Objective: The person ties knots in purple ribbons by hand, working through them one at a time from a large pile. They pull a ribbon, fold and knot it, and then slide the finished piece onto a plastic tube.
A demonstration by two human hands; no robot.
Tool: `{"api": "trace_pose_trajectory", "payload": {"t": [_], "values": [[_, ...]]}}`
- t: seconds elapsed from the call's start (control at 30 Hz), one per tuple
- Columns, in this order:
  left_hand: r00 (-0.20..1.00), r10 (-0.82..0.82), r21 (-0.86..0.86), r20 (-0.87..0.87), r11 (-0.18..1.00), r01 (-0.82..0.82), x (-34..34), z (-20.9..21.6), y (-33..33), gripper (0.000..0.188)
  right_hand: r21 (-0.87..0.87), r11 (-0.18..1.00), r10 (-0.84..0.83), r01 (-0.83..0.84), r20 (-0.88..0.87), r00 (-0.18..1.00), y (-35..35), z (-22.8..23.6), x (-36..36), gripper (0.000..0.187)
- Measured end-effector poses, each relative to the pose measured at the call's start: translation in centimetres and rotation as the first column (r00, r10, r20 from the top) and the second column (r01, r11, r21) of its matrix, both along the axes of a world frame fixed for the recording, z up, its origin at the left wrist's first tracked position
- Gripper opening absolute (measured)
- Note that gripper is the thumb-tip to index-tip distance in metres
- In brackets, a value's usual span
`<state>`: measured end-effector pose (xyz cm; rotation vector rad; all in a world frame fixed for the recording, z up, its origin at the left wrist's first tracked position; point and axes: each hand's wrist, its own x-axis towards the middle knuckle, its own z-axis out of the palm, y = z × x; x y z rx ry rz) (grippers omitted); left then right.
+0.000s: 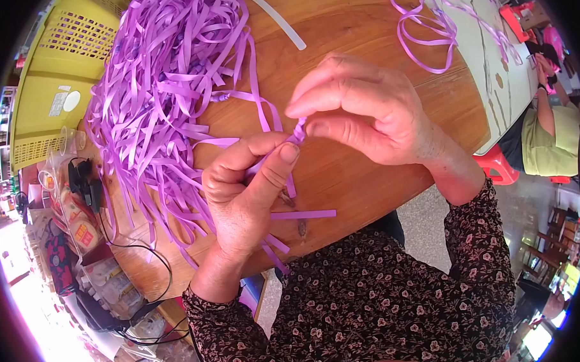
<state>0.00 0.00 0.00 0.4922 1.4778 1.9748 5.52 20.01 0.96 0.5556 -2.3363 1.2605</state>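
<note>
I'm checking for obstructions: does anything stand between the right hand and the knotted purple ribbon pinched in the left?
Nothing visible: the right hand is close beside the knotted purple ribbon, pinched by the left hand. The ribbon heap lies to the left, out of the way.

Tabletop (360, 188) brightly lit; blown-out glare lower left; dark fisheye rim, edges bent.

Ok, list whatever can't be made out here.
All in the head view:
Ribbon: the stretch inside the left hand, covered by its thumb and fingers.
Ribbon pile: far end cut off by the top edge; lower layers hidden under upper ribbons.
White strip: far end cut off by the top edge.
Basket label: print too small.
</note>
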Motion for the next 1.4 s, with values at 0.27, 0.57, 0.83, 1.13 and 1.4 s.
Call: {"api": "trace_pose_trajectory", "payload": {"t": [0.27,0.57,0.83,1.13,1.4], "values": [[0.984,0.03,-0.091,-0.176,0.995,-0.047,0.3,-0.1,0.7,0.013,0.177,0.984,0.009,0.024,-0.188,0.982,-0.3,-0.4,0.2,0.031],[0.911,0.111,-0.217,-0.397,0.953,-0.21,0.0,0.5,-0.1,0.008,0.336,0.928,-0.085,0.161,-0.229,0.97,0.3,0.2,0.2,0.022],[0.928,0.159,-0.17,-0.337,0.959,-0.226,-0.4,0.9,-0.3,0.008,0.285,0.939,-0.095,0.192,-0.32,0.943,0.9,0.4,-0.2,0.017],[0.98,0.141,-0.073,-0.144,0.986,-0.152,-1.0,0.9,-0.7,0.008,0.292,0.925,-0.128,0.245,-0.366,0.922,0.9,0.6,-0.2,0.014],[0.94,0.01,-0.061,-0.34,0.998,-0.033,-3.1,2.0,-0.7,0.013,-0.694,0.72,0.005,-0.018,-0.021,1.0,5.8,1.9,0.5,0.015]]}}
